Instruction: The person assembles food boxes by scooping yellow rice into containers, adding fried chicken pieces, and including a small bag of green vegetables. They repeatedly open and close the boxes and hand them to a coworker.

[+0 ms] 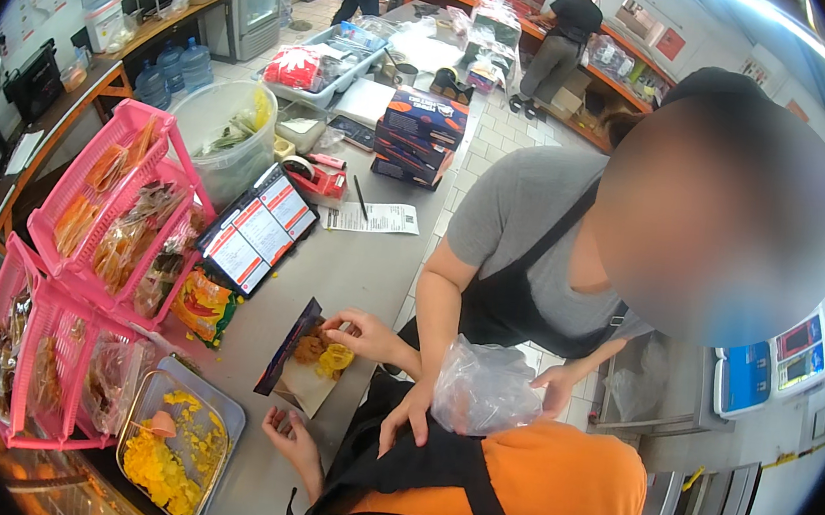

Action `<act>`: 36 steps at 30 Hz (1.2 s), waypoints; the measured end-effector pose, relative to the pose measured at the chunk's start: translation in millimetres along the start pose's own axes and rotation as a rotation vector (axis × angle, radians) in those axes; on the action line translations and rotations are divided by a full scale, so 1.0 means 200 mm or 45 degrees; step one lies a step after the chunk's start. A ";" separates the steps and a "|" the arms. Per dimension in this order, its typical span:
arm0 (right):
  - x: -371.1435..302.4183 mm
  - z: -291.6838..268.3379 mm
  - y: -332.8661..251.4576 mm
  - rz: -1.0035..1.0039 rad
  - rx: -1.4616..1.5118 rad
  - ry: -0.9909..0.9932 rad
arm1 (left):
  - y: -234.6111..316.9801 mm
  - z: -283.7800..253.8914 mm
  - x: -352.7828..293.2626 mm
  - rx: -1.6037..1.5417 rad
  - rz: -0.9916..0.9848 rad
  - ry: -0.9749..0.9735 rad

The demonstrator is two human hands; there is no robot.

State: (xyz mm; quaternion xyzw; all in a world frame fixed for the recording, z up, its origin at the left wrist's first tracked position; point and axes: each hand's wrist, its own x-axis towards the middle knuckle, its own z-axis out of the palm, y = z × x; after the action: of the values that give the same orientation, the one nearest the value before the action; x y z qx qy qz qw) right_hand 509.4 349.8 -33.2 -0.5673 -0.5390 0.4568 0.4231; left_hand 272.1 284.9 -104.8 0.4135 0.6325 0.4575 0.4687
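Clearly, the small open food carton (304,385), dark outside and pale brown within, sits on the grey worktop (372,263), between the two bare hands and the pink baskets (38,304). The right hand (356,334) reaches over it with fingers drawn together near the brown shredded food (308,349) and yellow pieces (335,360); whether that grip pinches anything, I cannot tell. The left hand (291,440) is unclosed beside the carton's near end, fingers loosely curled, its grip holding nothing visible. The carton looks like thin folded board: light, probably stiff along its folds but easily crushed, so it is best held low by opposite side walls, clear of the dark upright flap (284,353). The yellow pieces look crisp and brittle, calling for a loose fingertip pinch. More yellow food (154,469) lies in a tray (234,408) nearby, while a co-worker holds a soft clear bag (486,394)
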 end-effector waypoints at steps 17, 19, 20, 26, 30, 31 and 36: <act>-0.14 -0.60 -0.18 -0.014 0.148 0.682 | 0.19 -0.08 0.08 -0.212 0.237 -0.037; -0.11 -0.62 -0.21 -0.023 0.198 0.670 | 0.19 -0.09 0.09 -0.179 0.231 0.004; -0.09 -0.62 -0.21 -0.009 0.194 0.653 | 0.19 -0.10 0.10 -0.163 0.229 0.031; 0.16 -0.64 -0.26 -0.075 0.242 0.495 | 0.22 -0.16 0.10 -0.180 0.182 0.183; 0.49 -0.65 -0.43 -0.221 0.167 0.373 | 0.26 -0.28 0.09 -0.240 0.181 0.382; 0.59 -0.66 -0.48 -0.267 0.193 0.368 | 0.28 -0.30 0.11 -0.226 0.176 0.446; 1.24 -0.64 -0.64 -0.479 -0.206 0.310 | 0.45 -0.33 0.18 -0.255 0.258 0.691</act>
State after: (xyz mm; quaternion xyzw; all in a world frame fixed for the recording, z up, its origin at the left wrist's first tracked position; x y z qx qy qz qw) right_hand 605.3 606.3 104.7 -0.5398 -0.6149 0.2534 0.5160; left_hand 208.6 327.8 -15.2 0.2889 0.6418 0.6557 0.2731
